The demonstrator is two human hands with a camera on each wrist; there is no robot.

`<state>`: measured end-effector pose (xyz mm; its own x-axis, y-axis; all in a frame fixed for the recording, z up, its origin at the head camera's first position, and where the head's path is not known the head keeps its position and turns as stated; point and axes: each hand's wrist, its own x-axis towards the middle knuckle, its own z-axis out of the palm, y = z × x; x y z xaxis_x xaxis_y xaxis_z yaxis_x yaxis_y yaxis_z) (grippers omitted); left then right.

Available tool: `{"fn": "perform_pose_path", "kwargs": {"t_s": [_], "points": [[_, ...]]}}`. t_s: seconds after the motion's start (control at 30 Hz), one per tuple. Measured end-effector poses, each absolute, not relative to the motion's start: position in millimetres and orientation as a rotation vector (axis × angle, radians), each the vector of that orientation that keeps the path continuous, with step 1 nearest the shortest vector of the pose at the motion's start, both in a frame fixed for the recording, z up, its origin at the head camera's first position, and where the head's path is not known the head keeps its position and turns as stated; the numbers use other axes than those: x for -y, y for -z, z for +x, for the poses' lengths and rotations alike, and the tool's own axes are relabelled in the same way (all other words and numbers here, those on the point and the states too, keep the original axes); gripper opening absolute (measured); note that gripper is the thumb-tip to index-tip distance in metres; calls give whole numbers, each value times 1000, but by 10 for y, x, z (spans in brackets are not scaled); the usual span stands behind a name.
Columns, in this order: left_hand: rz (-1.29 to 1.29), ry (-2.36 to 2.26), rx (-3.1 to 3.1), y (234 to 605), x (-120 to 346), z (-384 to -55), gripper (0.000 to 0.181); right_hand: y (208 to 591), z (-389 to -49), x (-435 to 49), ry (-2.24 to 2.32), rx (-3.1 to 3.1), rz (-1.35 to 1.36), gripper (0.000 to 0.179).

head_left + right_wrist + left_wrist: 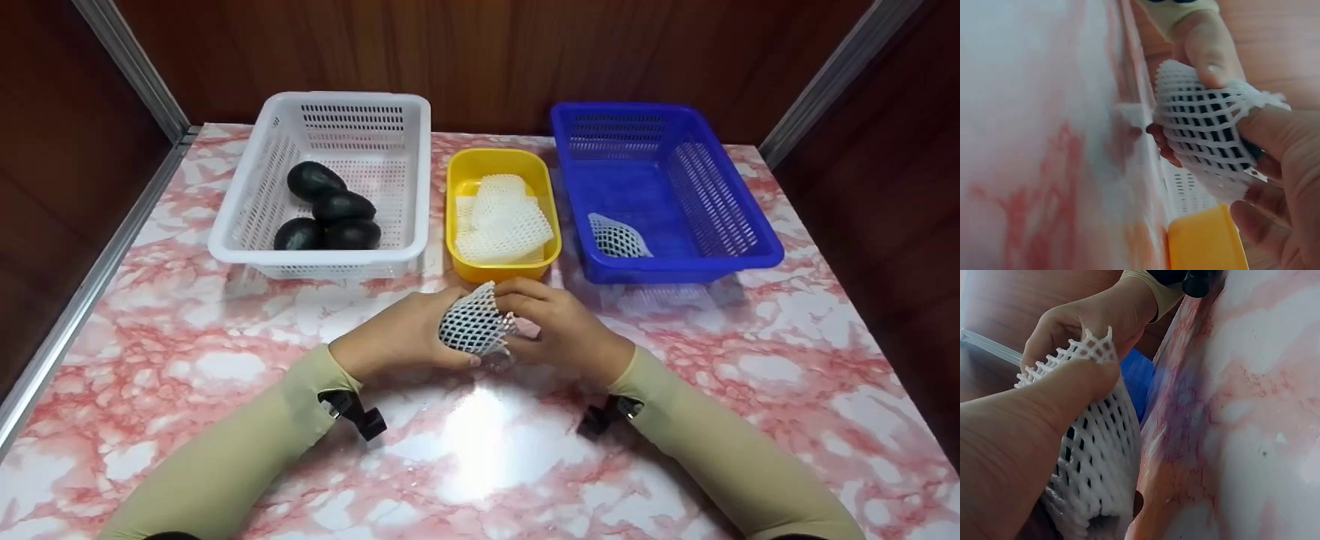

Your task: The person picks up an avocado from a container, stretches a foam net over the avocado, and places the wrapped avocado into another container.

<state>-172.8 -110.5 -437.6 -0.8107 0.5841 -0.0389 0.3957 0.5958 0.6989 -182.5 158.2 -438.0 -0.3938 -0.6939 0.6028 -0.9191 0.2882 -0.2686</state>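
My left hand (409, 334) grips a white foam net sleeve (472, 322) with a dark avocado inside, above the table in front of the yellow bin. At the sleeve's other end, my right hand (562, 330) has its curled fingers and thumb on the net. Dark skin shows through the mesh (1202, 124) in the right wrist view, and bare avocado (1249, 151) peeks out beside the right fingers. In the left wrist view, the left thumb (1084, 379) lies across the net near its ragged edge.
Several dark avocados (341, 206) lie in a white basket (427, 172) at the back left. A yellow bin (504, 271) holds white foam nets (504, 225). In the blue basket (682, 274) at the right lies a netted avocado (619, 238).
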Motion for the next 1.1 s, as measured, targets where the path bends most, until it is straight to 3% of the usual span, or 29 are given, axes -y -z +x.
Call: {"fn": "perform_pose_path", "kwargs": {"t_s": [0.17,0.37,0.53,0.63,0.83,0.9,1.1], "points": [[826,-1008,-2584,4370,1114,-1733,71,4366,-1869,-1592,-958,2175,1363,12],[891,-976,-2608,4381,1100,-1742,75,4372,-1935,-1652,-857,2289,1283,5],[947,-923,-2638,4395,1061,-1741,88,4372,-1955,-1701,-804,2378,1222,5],[943,-880,-2654,4390,1043,-1722,88,4366,-1921,-1676,-892,2367,1247,20],[974,-932,-2617,4357,994,-1692,80,4331,-1778,-1570,-730,2279,1524,72],[966,-970,-2575,4347,984,-1688,83,4331,-1744,-1536,-634,2228,1599,75],[946,-1035,-2467,4338,993,-1679,86,4357,-1706,-1473,-561,2137,1703,61]]}}
